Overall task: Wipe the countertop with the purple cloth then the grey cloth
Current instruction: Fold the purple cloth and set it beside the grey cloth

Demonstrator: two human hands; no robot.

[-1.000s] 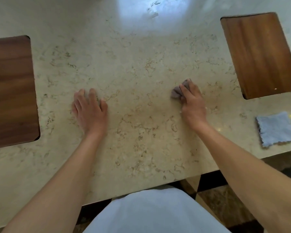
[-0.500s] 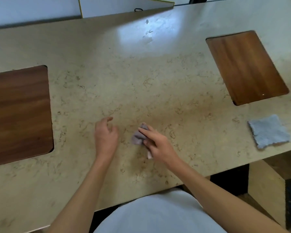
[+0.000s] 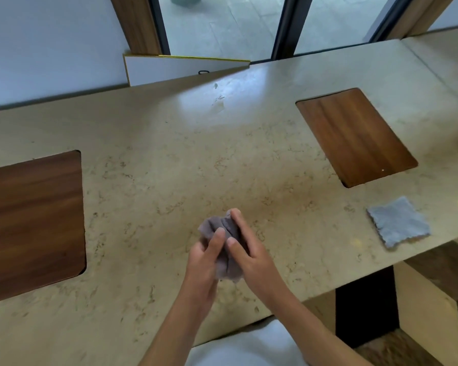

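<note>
The purple cloth (image 3: pixel 226 249) is bunched up between both hands, just above the beige marble countertop (image 3: pixel 169 159) near its front edge. My left hand (image 3: pixel 204 262) grips its left side, fingers curled over the fabric. My right hand (image 3: pixel 251 254) holds its right side, index finger reaching over the top. The grey cloth (image 3: pixel 398 221) lies flat on the countertop at the right, close to the front edge, well apart from both hands.
Two dark wooden inlays sit in the countertop, one wooden inlay (image 3: pixel 32 220) at the left and another wooden inlay (image 3: pixel 354 136) at the back right. A white panel (image 3: pixel 169 68) and glass doors stand behind the counter. The counter's front edge drops off at the lower right.
The right hand slid the purple cloth leftward across the counter. The left hand came in from the left and took hold of it too. The cloth is now bunched between both hands.
</note>
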